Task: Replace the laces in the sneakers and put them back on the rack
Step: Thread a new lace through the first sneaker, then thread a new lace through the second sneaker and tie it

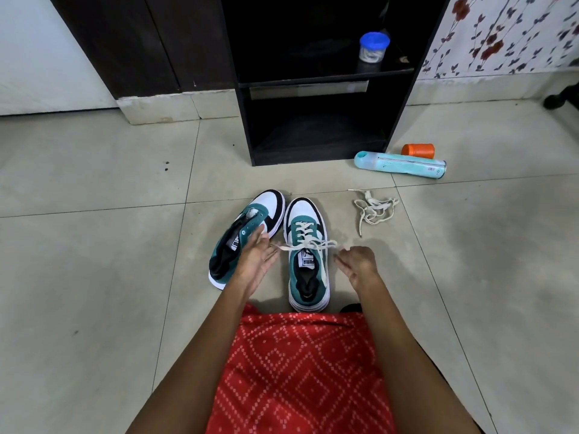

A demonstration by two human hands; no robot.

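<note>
Laced sneaker (306,261) (teal) on floor (94,261)

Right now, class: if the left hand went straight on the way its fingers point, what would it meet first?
Probably the unlaced sneaker: the left hand has fingertips over its teal side, though height above it is unclear.

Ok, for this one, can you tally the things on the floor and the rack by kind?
Sneakers: 2 (laced sneaker, unlaced sneaker)
Laces: 2 (tied lace, loose lace, counted as one bundle)
Containers: 3 (teal bottle, orange container, blue-lidded jar)
Rack: 1
Total: 8
</note>
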